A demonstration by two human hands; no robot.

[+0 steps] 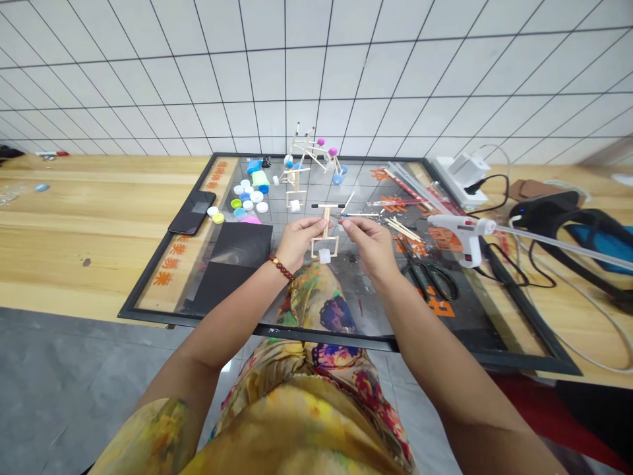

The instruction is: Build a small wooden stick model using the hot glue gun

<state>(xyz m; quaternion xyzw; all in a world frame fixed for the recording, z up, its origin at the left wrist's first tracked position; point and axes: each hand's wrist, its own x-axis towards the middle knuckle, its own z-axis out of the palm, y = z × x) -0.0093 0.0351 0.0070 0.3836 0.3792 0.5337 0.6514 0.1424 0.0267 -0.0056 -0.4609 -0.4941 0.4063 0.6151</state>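
My left hand [302, 239] pinches the upright of a small wooden stick model [327, 224] between thumb and fingers. The model has a dark-tipped crossbar on top, a square stick frame below and a white block [324, 256] at its lower end. Just right of it, my right hand [364, 239] is closed in a pinch, its fingertips near the model's upright. What those fingertips hold is too small to make out. A thin stick [363, 214] lies beyond the right fingers. Behind the hands stands a similar stick model [295, 191].
Bottle caps [250, 196], dark sheets [237, 257] and a phone [192, 212] lie to the left. On the right are loose sticks [404, 229], black scissors [432, 277], a white glue gun [462, 232] with cable, and a power strip [457, 181]. Stick structures with coloured balls [332, 152] stand near the tiled wall.
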